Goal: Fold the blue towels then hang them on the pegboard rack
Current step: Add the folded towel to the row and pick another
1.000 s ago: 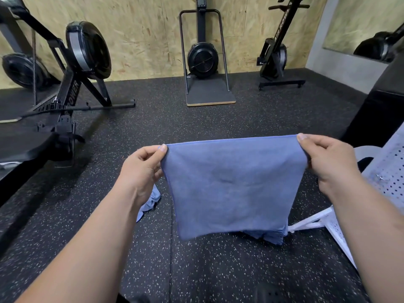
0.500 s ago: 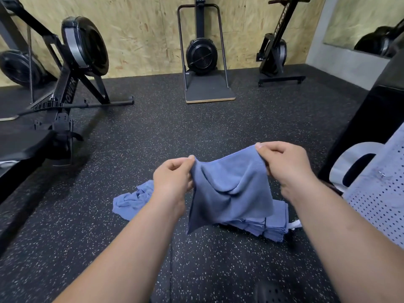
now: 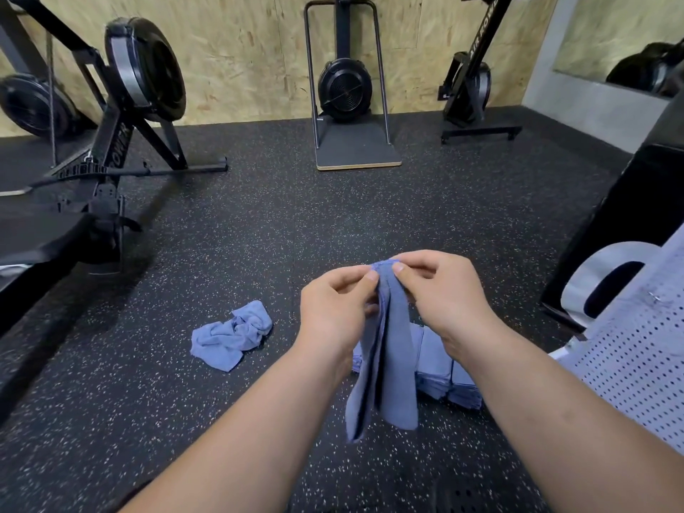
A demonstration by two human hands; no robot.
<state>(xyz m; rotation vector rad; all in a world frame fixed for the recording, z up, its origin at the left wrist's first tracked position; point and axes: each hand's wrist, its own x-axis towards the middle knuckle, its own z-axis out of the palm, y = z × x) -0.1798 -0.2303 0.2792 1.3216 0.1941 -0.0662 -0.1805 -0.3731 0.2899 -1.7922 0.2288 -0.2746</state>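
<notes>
Gym floor (image 3: pixel 222 438), pinched towel (image 3: pixel 392 364), folded stack (image 3: pixel 433 372)

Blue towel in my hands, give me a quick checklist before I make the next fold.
1. Top corners brought together: ok, left hand and right hand both pinch the blue towel at its top edge.
2. Bottom edges level: not ok, one layer looks to hang lower.
3. Folded stack on the floor behind it tidy: ok.
4. All towels folded: not ok, a crumpled towel lies to the left.
5. Free peg on the pegboard rack: cannot tell.
</notes>
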